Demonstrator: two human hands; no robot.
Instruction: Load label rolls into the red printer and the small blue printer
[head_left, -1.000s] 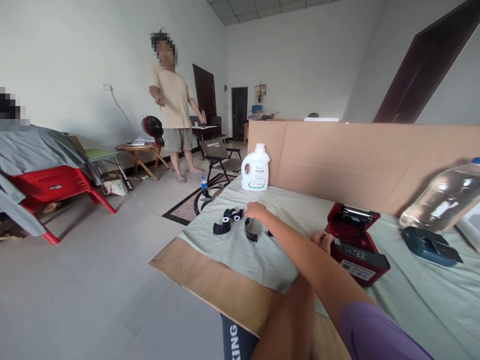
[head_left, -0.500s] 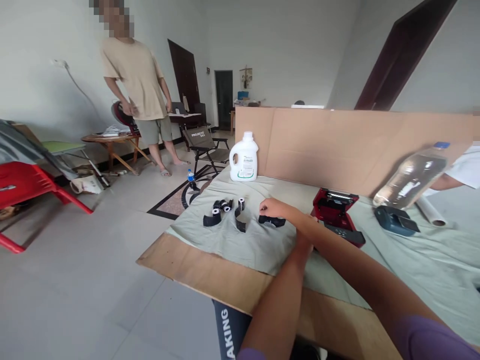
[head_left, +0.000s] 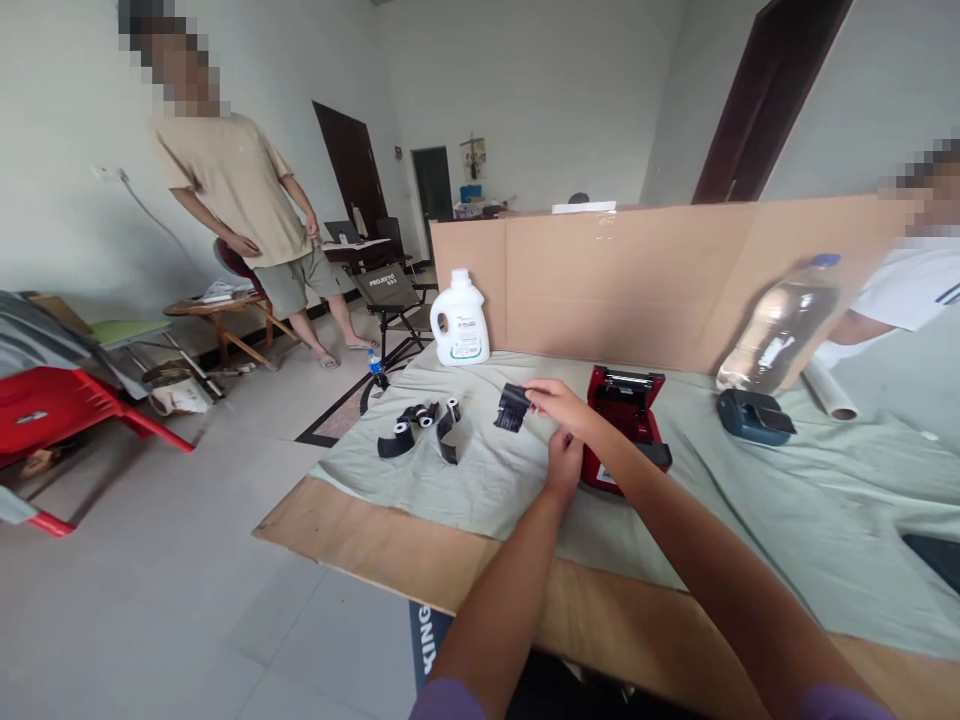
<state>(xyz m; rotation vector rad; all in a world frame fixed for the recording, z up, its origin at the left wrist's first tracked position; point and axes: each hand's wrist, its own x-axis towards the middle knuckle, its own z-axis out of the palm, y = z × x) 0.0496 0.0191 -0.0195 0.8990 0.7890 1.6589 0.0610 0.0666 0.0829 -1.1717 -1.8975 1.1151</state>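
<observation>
Right hand (head_left: 559, 403) pinches a black ribbon roll (head_left: 513, 408) at its fingertips, lifted just above the green cloth (head_left: 750, 500), roll hanging to the hand's left. Left hand (head_left: 564, 462) sits just below/behind, loosely curled, holding nothing, touching the red printer (head_left: 626, 415) front. More black rolls (head_left: 420, 428) lie on cloth nr table's left edge. White jug (head_left: 459, 320) at far-left corner, against cardboard wall (head_left: 637, 280). Clear bottle (head_left: 776, 325) & blue device (head_left: 754, 417) well apart, toward right.

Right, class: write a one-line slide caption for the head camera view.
Right hand lifts a black ribbon roll above the cloth-covered table, left hand beside the open red printer.
</observation>
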